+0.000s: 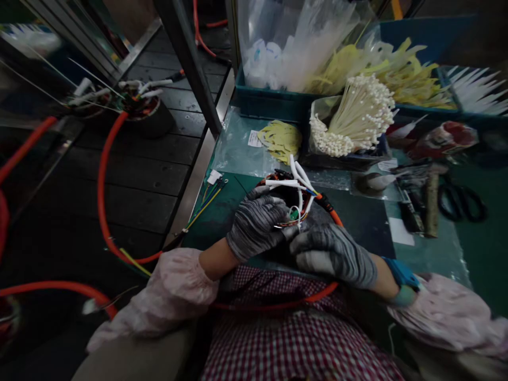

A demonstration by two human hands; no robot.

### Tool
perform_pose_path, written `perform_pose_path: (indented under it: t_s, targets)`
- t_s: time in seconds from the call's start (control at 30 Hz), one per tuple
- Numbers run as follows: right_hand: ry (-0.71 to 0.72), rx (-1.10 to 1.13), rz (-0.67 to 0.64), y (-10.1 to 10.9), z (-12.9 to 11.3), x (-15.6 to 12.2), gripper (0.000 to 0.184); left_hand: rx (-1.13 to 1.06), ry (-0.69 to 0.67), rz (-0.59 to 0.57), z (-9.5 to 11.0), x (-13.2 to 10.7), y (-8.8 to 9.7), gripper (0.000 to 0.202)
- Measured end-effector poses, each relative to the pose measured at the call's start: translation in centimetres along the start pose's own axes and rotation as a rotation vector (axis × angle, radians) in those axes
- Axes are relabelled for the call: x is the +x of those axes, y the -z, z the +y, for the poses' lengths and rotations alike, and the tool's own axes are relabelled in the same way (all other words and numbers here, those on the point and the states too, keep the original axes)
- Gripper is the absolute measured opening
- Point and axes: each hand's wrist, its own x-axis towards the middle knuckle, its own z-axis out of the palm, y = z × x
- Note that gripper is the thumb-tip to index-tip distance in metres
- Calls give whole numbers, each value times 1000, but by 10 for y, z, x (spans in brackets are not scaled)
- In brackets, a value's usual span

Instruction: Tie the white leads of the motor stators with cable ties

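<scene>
A round dark connector housing (pixel 264 182) lies before me with loose wires, white sleeves (pixel 299 172) and a small green part (pixel 294 214) at its opening. A thick orange cable (pixel 336 218) runs from it and loops round in front of my apron. My left hand (pixel 257 225), in a grey striped glove, is closed at the near left side of the wires. A thin white loop (pixel 296 209) stands up between the hands. My right hand (pixel 335 255), gloved the same way, has its fingers curled together just below the wires; what they hold is hidden.
Behind the hands stand a tub of white cable ties (pixel 357 119), yellow strips (pixel 281 138) on a plastic bag, and teal bins (pixel 273 103). Scissors (pixel 462 202) and a wooden-handled hammer (pixel 432 203) lie right. More orange cables (pixel 103 174) hang at left.
</scene>
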Motion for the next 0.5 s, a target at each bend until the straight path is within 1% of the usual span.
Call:
perform_pose_path:
  t_s: [0.03,0.07,0.13,0.17,0.2,0.27,0.33,0.37,0.43,0.5]
  targets:
    - [20,1,7,0,-4,6,29,8,-13,10,0,1,-1,21]
    - [50,-14,48,2,-7,11,30,22,-24,23,-1,1,-1,21]
    - [119,-72,171,8,-7,18,25,46,-40,50,-1,2,-2,22]
    - [174,-122,204,12,-4,19,21,48,-46,59,-2,2,-2,21]
    - [239,-189,203,16,0,18,18,43,-48,64,-2,2,-2,21]
    - [359,-381,154,24,12,12,20,23,-38,37,-2,2,-1,20]
    - [469,-605,124,26,24,2,21,13,-8,-3,-1,1,-1,19]
    - [498,-686,130,26,28,-3,21,11,6,-13,-1,0,0,18]
    - [518,-742,142,22,32,-13,20,7,22,-22,0,-1,0,16]
    - [448,-641,127,16,26,-19,20,1,25,-10,1,-1,0,14]
